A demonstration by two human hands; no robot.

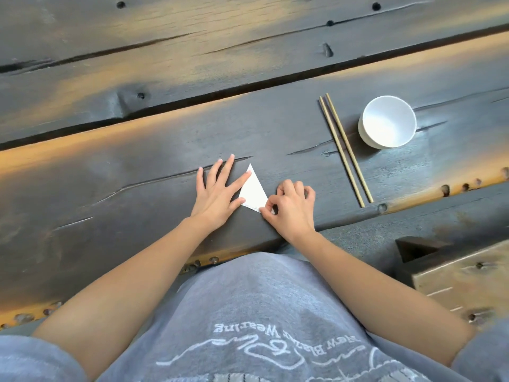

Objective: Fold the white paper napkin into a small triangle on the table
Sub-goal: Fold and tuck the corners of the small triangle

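On the dark plank table (137, 166), the flat, spread left hand (217, 188) pins the triangular napkin (254, 192); the right hand (289, 206) pinches its five-o'clock corner.

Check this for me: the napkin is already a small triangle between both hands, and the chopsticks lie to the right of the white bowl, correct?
Not quite. The head view shows the chopsticks to the left of the white bowl, between it and the hands. The rest holds: the napkin is a small triangle between the left hand and right hand.
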